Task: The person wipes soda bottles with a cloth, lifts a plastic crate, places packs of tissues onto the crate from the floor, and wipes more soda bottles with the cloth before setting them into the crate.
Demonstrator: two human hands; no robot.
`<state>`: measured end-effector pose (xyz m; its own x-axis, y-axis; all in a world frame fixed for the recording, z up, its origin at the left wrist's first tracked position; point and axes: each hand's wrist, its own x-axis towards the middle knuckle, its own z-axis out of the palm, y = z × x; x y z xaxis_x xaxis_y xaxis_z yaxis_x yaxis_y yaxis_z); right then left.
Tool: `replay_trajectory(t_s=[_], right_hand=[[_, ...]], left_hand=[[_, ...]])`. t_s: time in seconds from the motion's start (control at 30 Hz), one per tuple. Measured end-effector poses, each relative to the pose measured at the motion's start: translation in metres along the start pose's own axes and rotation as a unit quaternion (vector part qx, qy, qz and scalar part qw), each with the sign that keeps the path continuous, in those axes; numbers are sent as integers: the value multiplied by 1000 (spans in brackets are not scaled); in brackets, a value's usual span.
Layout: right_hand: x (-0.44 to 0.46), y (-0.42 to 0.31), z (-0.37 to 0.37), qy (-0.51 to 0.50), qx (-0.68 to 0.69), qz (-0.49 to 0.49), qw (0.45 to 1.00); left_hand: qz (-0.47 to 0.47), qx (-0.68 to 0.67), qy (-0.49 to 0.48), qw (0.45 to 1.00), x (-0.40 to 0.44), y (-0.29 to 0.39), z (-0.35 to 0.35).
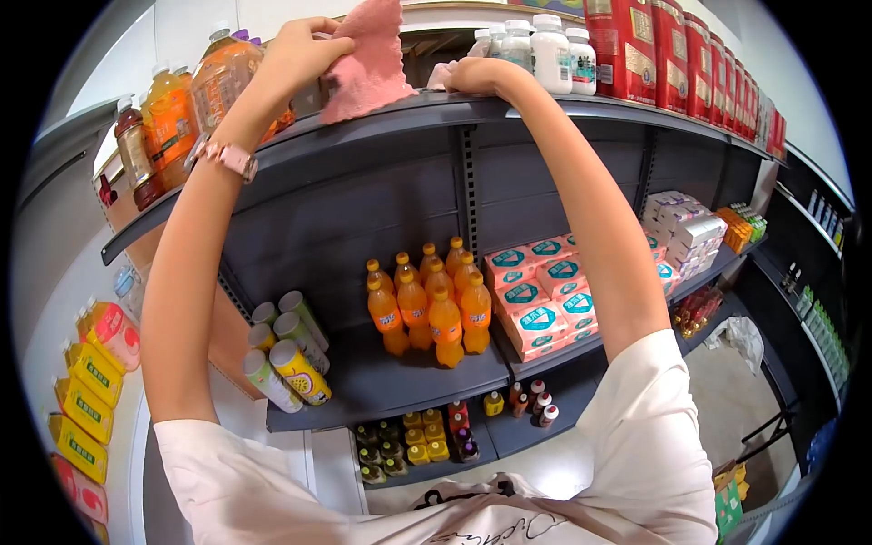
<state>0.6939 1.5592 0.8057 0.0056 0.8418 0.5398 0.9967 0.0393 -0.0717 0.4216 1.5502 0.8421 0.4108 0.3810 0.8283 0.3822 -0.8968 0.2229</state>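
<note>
My left hand [304,56] is raised to the top shelf [400,111], its fingers closed on a pink cloth [368,68]. The cloth hangs down over the shelf's front edge. To its left stand a large bottle of orange drink [222,77] and smaller bottles. My right hand [481,75] rests on the same shelf, fingers curled round a pale, crumpled cloth [440,76]; its fingertips are partly hidden. Just right of that hand are white plastic bottles [549,54] with white caps.
Red boxes [627,45] line the top shelf at right. Below stand orange soda bottles [443,322], pink tissue packs [536,318] and tall cans [300,371]. Small bottles [427,436] fill part of the bottom shelf. Yellow cartons [84,407] stand at far left.
</note>
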Motion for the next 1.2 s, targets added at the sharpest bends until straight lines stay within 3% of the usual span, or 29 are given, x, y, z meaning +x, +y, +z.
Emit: replay_trajectory(t_s=[0.03,0.07,0.13,0.2,0.23,0.3,0.33,0.37,0.47,0.5,0.53,0.6,0.63,0.67,0.7,0.73,0.77,0.8,0.87,0.9,0.97,1.0,1.03,1.1,1.2], right_hand=[[-16,-16,-13,9,22,41,999],[-42,-23,-30,36,155,113,981],[-51,-7,-54,58,344,22,937],[-62,2,-83,225,415,-50,880],[-77,-1,-107,255,441,-81,857],[-106,-17,-139,322,522,-132,779],[-118,-20,-150,362,518,-163,758],[-135,-23,-162,432,461,-133,763],[-177,-20,-181,572,177,-106,794],[-188,-13,-186,576,150,-113,796],[-201,-8,-192,579,123,-121,797],[-227,0,-198,565,63,-135,812],[-240,4,-199,545,32,-142,825],[-253,7,-192,532,92,-135,831],[-267,2,-185,520,153,-126,831],[-281,-3,-177,509,213,-116,826],[-288,8,-167,509,240,-174,808],[-296,15,-160,507,267,-232,786],[-320,0,-136,495,317,-114,801],[-327,8,-118,505,326,-69,796],[-345,14,-93,421,283,-65,859],[-348,20,-74,409,284,-77,864],[-353,16,-58,361,344,-60,865],[-359,6,-31,301,440,-33,845],[-366,-8,3,247,538,-1,806]], left_hand=[[-45,-38,-33,998,9,1,4],[-89,-77,-68,991,14,2,9],[-89,-210,-53,972,21,5,26],[-110,-330,-57,936,37,12,40],[-119,-351,-39,928,42,22,46],[-59,-255,-23,965,61,22,62],[-30,-205,-15,978,67,25,71],[-33,-280,-33,959,71,28,83],[-5,-119,3,993,91,32,123],[-4,-138,-17,990,106,18,144],[-68,-114,-83,988,105,26,150],[-25,53,-118,991,98,39,162],[-25,29,-120,992,79,48,158],[33,38,-152,987,87,36,166],[2,-29,-190,981,74,48,156],[-12,-9,-201,980,68,55,150],[-27,12,-211,977,63,62,143],[-11,110,-153,982,57,70,145],[41,195,-122,972,79,58,161],[104,172,-27,979,58,71,159],[172,-67,83,979,2,111,157],[165,-159,14,973,-27,129,156],[126,-265,-132,947,-64,153,145],[60,-326,-337,881,-114,165,155],[29,-383,-344,856,-172,159,195]])
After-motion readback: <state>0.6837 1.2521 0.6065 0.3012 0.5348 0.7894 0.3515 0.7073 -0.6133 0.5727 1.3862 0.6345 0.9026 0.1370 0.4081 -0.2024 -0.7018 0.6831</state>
